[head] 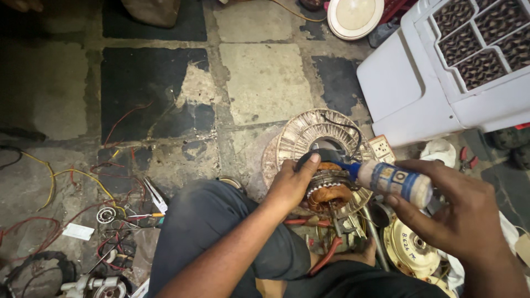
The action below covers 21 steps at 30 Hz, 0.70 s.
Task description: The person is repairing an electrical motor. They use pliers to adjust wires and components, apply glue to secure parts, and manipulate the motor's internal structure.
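My left hand (291,185) grips a small motor stator (330,190) with copper windings and a metal core, thumb on its dark upper rim. My right hand (461,212) holds a white squeeze bottle with a blue nozzle (393,180), lying sideways, its tip pointing at the top of the stator. Both sit above a round finned metal motor cover (302,135) lying on the floor. My knees in dark trousers (204,221) are just below.
A white air cooler body (425,83) lies at the upper right, a round white lid (354,16) beside it. Loose red and yellow wires (83,182), a bearing (106,214) and a screwdriver (144,216) litter the left. A cream motor plate (409,248) and red pliers (326,256) lie near my feet.
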Tool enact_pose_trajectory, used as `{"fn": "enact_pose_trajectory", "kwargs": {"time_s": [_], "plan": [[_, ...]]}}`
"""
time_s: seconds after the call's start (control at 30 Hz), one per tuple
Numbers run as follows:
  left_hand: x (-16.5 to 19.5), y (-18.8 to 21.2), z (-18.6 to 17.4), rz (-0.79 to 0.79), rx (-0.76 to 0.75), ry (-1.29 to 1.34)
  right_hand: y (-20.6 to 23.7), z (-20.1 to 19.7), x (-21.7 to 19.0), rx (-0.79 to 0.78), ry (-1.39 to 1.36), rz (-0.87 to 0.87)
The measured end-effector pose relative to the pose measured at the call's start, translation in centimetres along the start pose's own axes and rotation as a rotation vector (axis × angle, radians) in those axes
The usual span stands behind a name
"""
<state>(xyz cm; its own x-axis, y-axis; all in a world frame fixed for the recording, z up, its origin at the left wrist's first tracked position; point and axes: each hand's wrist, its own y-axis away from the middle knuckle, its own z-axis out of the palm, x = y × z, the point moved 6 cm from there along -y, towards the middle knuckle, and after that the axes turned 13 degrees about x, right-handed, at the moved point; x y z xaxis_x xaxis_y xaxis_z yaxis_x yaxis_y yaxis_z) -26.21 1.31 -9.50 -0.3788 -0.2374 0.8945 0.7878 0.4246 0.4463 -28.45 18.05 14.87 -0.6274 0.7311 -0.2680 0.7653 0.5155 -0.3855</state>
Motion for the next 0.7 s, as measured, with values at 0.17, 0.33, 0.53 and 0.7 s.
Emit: {"fn": "enact_pose_trajectory", "kwargs": {"time_s": [0.17,0.33,0.53,0.7], "plan": [[0.0,-0.1,-0.1,0.036,0.025,-0.052,-0.9,0.4,-0.9,-0.058,0.104,-0.035],[-0.4,-0.4,-0.2,0.039,0.034,-0.083,-1.6,0.4,-1.9,-0.077,0.135,-0.254],[0.0,0.2,-0.1,0.078,0.010,-0.058,-1.3,0.6,1.2,-0.268,0.280,0.053],[0.7,0.7,-0.6,0.070,-0.013,-0.074,-0.1,0.4,0.3,-0.111,0.093,-0.155]]}}
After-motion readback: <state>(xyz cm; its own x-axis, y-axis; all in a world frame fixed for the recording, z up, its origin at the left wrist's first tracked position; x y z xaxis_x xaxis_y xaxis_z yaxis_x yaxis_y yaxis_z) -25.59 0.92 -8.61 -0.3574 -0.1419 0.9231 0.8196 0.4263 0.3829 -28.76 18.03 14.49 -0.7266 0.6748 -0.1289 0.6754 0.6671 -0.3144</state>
